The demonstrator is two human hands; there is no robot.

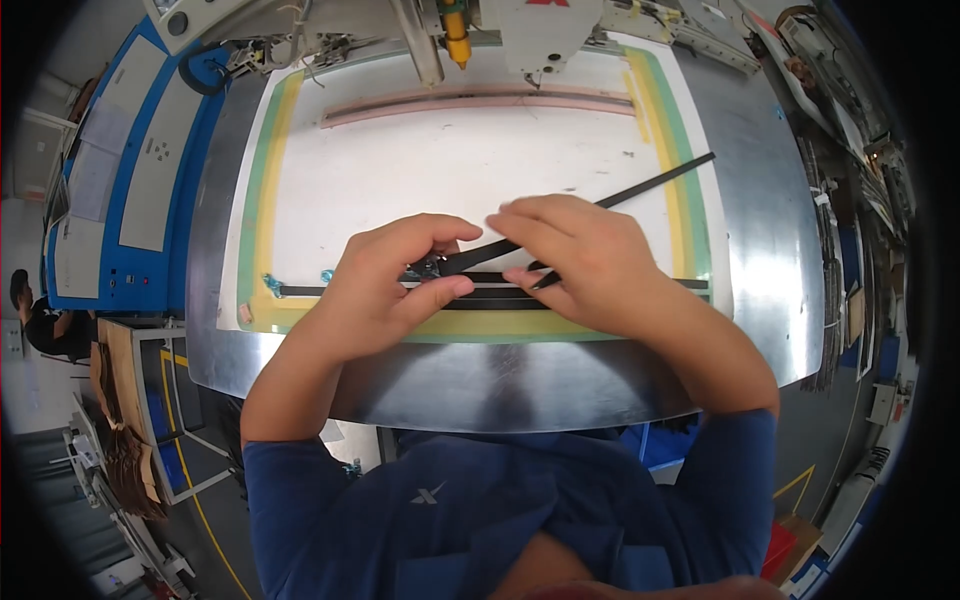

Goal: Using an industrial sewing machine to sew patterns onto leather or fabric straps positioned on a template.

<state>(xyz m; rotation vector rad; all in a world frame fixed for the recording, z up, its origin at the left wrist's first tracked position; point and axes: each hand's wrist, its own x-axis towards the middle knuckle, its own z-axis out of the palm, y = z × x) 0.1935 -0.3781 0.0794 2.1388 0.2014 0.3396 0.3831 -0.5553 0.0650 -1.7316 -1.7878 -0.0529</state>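
A long black strip (655,183) slants across the work sheet, its near end between my hands and its far end up to the right. My left hand (385,275) is curled at that near end, with thumb and forefinger apart; a crumpled piece of shiny clear film (426,268) lies in it. The other left fingers are hidden. My right hand (590,255) is over the strip, fingers bent toward the left hand. A slim black pointed piece (546,281) shows by its thumb. More black strips (490,293) lie side by side under my hands, along the sheet's near edge.
The white sheet (400,170) has yellow and green tape borders on a metal table (760,240). A pink-edged long bar (480,100) lies at the back. Machine heads, one with a yellow nozzle (457,40), hang above. A blue cabinet (120,170) stands left.
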